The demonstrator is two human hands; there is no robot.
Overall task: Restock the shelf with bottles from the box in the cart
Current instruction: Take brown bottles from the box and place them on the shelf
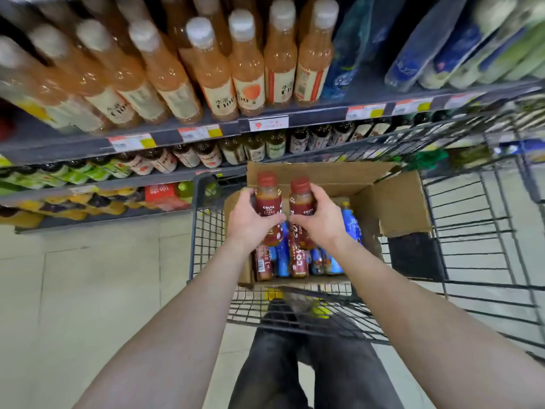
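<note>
Your left hand has its grip wrapped around 1 Costa coffee bottle, upright, dark red cap on top. Your right hand has its grip closed around a 2nd Costa bottle, also upright. The 2 bottles sit just beside each other, both lifted above the open cardboard box.

Landmark: that box. It sits inside the wire shopping cart, flaps folded outward. Inside the box, below your hands, more Costa bottles lie on their sides, mixed with blue bottles. 1 blue bottle stands at the right side of the box interior, just right of your right hand.

Beyond the box, the store shelf runs across the view, with price tags along its edge. Above the box, on the upper level, tall peach-coloured drink bottles stand in rows with white caps. To the right of those, blue-wrapped packs. On the level directly behind the box, small dark-capped bottles line up. Left of the box, lower levels hold green and yellow packaged goods, blurred.

Near side of the box: your dark trousers show below the cart's end, over a pale tiled floor.
</note>
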